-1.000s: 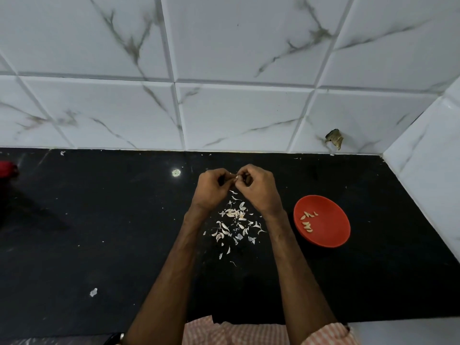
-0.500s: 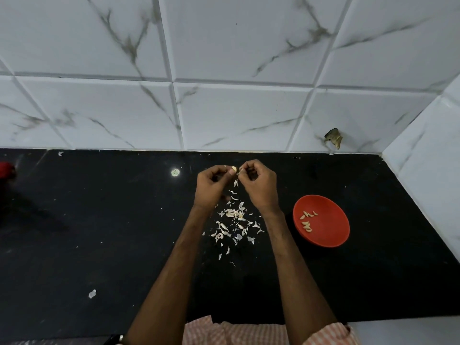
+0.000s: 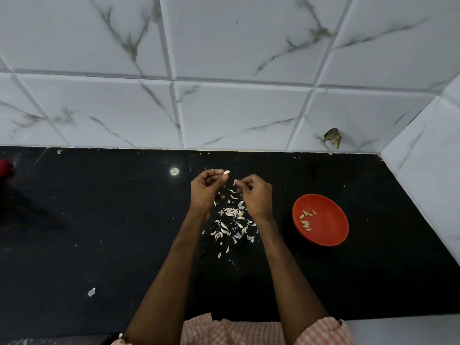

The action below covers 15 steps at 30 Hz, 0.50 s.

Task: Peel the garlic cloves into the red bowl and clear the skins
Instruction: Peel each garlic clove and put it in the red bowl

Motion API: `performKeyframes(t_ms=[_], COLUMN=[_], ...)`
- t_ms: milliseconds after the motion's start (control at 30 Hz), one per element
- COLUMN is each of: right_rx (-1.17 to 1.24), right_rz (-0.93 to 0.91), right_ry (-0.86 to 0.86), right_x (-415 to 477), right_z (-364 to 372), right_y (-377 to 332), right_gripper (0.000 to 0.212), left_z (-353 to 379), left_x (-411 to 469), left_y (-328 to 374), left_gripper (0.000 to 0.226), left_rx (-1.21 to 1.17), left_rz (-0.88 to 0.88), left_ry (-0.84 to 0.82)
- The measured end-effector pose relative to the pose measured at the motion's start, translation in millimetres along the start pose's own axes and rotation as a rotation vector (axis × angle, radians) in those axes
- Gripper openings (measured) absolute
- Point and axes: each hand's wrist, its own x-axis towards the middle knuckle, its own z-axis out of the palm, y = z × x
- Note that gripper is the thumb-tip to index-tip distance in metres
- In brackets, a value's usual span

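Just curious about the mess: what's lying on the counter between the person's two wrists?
In the head view, a scatter of pale garlic skins lies on the black counter between the wrists.

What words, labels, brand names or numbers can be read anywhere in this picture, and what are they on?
None: no readable text shows anywhere.
The red bowl is plain.
The wall tiles show only grey veining.
The black counter carries garlic skins and specks, no markings.
The checked cloth has a pattern but no lettering.
The red object at the left edge is cut off; too little shows to tell.
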Motion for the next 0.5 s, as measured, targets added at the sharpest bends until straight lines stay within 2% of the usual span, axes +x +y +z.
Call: performKeyframes(t_ms=[133, 233, 300, 400, 500], right_rx=[-0.296, -0.368, -0.1, 0.55, 0.901], right_rz=[0.049, 0.103, 0.219, 0.484, 0.564], right_ry=[-0.084, -0.16, -0.167, -0.173, -0.232], right_x=[-12.1, -15.4, -11.9, -7.6, -6.7], right_z=[4.9, 3.2, 1.7, -4.4, -13.8], right_y=[18.0, 24.9, 24.9, 14.6, 10.0], right_gripper=[0.025, 0.021, 0.016, 0.026, 0.039], left_z=[-1.5, -0.6, 0.3, 4.9, 14.1], left_x=[-0.3, 2.1, 3.4, 3.0, 2.7], left_y=[-8.0, -12.8, -16.4, -21.3, -28.5], left_gripper=[0.016, 0.017, 0.018, 0.018, 0.015], left_rx=[0.075, 0.115, 0.14, 0.171, 0.19], left_rz=[0.022, 0.028, 0.03, 0.044, 0.074], left_ry=[0.01, 0.01, 0.012, 0.007, -0.013])
